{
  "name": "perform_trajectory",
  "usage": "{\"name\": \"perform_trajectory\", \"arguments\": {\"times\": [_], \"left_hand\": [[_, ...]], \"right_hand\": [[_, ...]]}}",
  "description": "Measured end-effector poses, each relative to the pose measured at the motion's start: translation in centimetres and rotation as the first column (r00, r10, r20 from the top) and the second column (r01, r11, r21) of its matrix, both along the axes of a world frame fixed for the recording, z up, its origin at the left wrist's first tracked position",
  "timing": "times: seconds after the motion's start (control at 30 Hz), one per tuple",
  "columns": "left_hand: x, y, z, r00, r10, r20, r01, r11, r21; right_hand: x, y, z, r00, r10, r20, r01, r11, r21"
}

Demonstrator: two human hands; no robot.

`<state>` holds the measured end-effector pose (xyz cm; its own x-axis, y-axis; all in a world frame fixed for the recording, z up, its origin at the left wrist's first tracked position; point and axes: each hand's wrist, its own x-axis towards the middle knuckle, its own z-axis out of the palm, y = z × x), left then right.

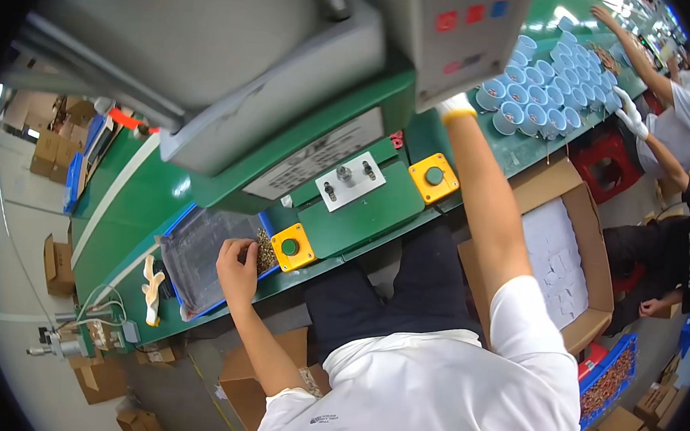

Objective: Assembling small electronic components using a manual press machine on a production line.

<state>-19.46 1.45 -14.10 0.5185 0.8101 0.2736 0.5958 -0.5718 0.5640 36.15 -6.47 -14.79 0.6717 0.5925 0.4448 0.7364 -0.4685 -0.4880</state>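
Note:
My left hand (237,272) is bare and hangs over a blue-rimmed tray (220,313), at the edge of a pile of small brass-coloured parts (265,251). Its fingers are curled together; whatever they may hold is hidden. My right hand (455,107), in a white glove with a yellow cuff, reaches forward past the machine's control box (468,39). That box covers its fingers. Between my arms stands a green press-like machine (310,144) with a metal fixture plate (351,182) on its green base.
Yellow boxes with green buttons flank the base, one left (292,247) and one right (434,178). Many light-blue cups (537,97) stand at the far right. A pale glove (152,289) lies left of the tray. An open carton (604,272) is beside me; co-workers (685,121) sit at the right.

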Motion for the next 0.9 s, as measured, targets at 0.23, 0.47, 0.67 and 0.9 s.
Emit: {"name": "perform_trajectory", "arguments": {"times": [0.23,0.47,0.67,0.9], "left_hand": [[-1.9,0.0,-0.8,0.998,0.057,-0.009,-0.057,0.998,-0.027],[0.2,0.7,-0.4,1.000,0.003,0.008,-0.002,0.999,-0.038],[-0.3,0.4,-0.5,0.999,0.036,-0.011,-0.036,0.999,-0.007],[0.1,0.5,-0.6,1.000,0.011,-0.021,-0.012,0.999,-0.037]], "right_hand": [[-0.4,3.1,0.7,0.974,0.174,0.146,-0.154,0.978,-0.138],[5.2,-8.0,2.8,0.820,-0.083,0.566,0.237,0.950,-0.203],[-7.3,-13.2,9.1,0.959,0.133,-0.252,-0.005,0.892,0.452],[-25.0,-10.9,6.3,0.858,0.481,-0.179,-0.190,0.621,0.761]]}}
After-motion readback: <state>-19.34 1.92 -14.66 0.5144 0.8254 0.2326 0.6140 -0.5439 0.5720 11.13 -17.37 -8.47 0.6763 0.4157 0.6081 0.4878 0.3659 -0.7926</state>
